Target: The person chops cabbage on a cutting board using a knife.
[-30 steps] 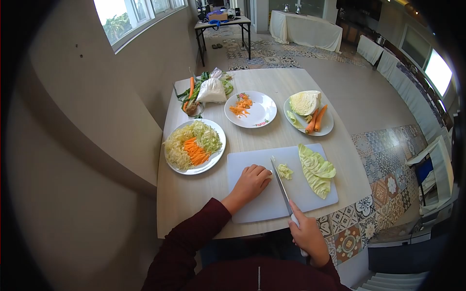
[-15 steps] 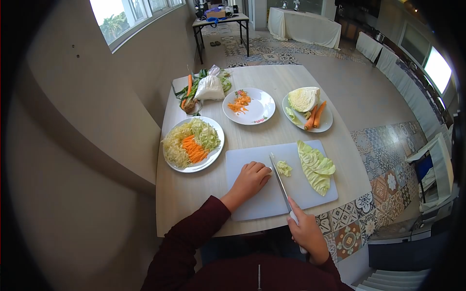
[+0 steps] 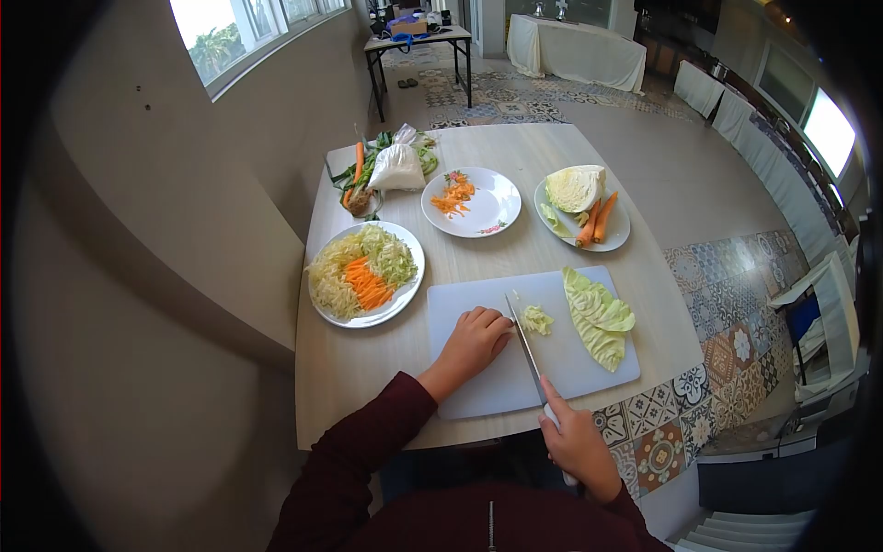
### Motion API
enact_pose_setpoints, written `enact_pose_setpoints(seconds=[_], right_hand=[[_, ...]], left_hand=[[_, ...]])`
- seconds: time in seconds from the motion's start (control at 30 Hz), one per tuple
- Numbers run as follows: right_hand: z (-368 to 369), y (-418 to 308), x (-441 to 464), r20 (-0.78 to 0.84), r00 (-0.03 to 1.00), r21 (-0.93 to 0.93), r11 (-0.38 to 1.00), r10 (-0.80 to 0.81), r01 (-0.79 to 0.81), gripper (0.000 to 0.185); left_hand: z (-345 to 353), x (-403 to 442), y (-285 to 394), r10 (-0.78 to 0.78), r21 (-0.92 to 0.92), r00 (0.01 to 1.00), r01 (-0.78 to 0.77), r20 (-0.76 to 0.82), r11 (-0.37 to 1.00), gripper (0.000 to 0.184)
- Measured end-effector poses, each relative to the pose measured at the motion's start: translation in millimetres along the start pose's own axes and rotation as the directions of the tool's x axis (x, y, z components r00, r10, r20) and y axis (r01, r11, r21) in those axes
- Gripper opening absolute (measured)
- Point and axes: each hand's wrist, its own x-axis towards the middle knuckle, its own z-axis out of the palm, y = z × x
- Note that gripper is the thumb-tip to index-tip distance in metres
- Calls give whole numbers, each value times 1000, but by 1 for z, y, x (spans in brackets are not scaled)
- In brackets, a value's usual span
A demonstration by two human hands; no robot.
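Note:
My right hand [image 3: 581,449] is wrapped round the white handle of a knife [image 3: 528,351]. Its blade points away from me across the white cutting board [image 3: 478,396]. Against the blade's left side, my left hand [image 3: 475,342] presses down with curled fingers on a piece of cabbage, mostly hidden beneath them; only a pale edge shows at the fingertips. Just right of the blade lies a small heap of shredded cabbage [image 3: 536,320]. Larger cabbage leaves [image 3: 598,318] rest on the board's right side.
Left of the board is a plate [image 3: 416,285] of shredded cabbage and carrot. Beyond stand a floral plate [image 3: 501,198] with carrot scraps and a plate [image 3: 622,241] holding half a cabbage and carrots. A white bag [image 3: 398,169] sits among vegetables at the far left.
The knife and my right hand have shifted slightly left, bringing the blade closer to my left fingertips. The shredded heap has moved a little left too. My left hand stays nearly still.

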Motion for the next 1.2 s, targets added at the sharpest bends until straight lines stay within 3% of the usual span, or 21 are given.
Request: enact_pose_setpoints(seconds=[0.17,0.27,0.47,0.67,0.87,1.2], right_hand=[[0,1,-5,25,1000,-39,999,-3,4,58],[-9,-11,-14,48,997,56,996,63,-66,59],[-16,-15,-20,110,984,45,989,138,-144,59],[-7,-6,-9,102,989,48,992,110,-116,62],[12,5,13,54,999,-62,998,-3,7,61],[9,-13,14,-5,1000,-80,996,29,-30,61]], left_hand=[[1,-1,0,-1,11,1000,1,-2,1000,18],[3,-1,-1,-1,4,1000,1,-11,1000,18],[3,-2,-2,-3,10,1000,3,-9,1000,18],[3,-1,-2,-1,1,1000,1,-6,1000,18],[2,-1,-1,-9,0,1000,9,-6,1000,15],[-2,0,2,-5,-15,1000,5,-8,1000,16]])
